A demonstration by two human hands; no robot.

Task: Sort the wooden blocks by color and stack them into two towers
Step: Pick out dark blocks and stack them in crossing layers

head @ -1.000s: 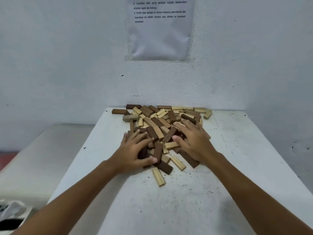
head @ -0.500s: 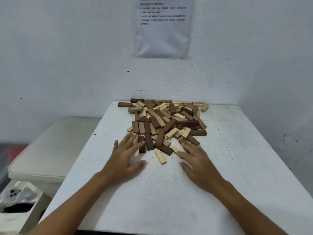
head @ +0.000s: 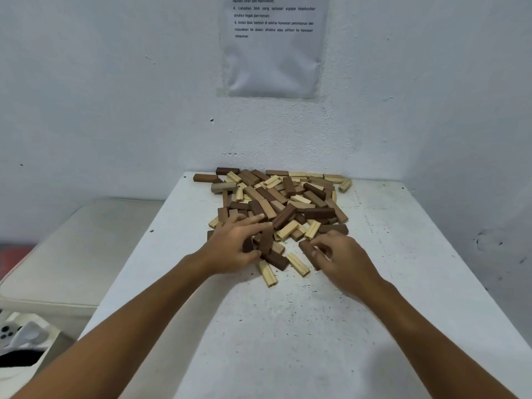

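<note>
Judging by the look, small solid wooden blocks: light, stiff, hard-edged, not fragile, smooth enough to slide on a painted top, best pinched across the two long sides near the middle so each stays level

Starting at the left: left hand lying on the near left edge of the pile, thumb and fingers curled round a dark block that stands tilted up on end, with other dark pieces tucked under the palm; exact count there hidden

Just right of that hand, a dark block flat at the pile's front, and two pale blocks apart from the heap, one pale grooved block nearest the viewer, another pale block beside it

Further right: right hand with fingers bent and pinching the near end of a dark flat block at the pile's near right edge

Behind both hands, the heap itself spread toward the far end of the white table against the wall: dark brown, mid-brown and pale cream pieces jumbled at all angles, several overlapping, some pale ones grooved lengthwise. No tower begun anywhere in view, so probably the very first sorting step

Likely hazards: overlapping pieces dragging neighbours along, and loose ones skidding when nudged
</note>
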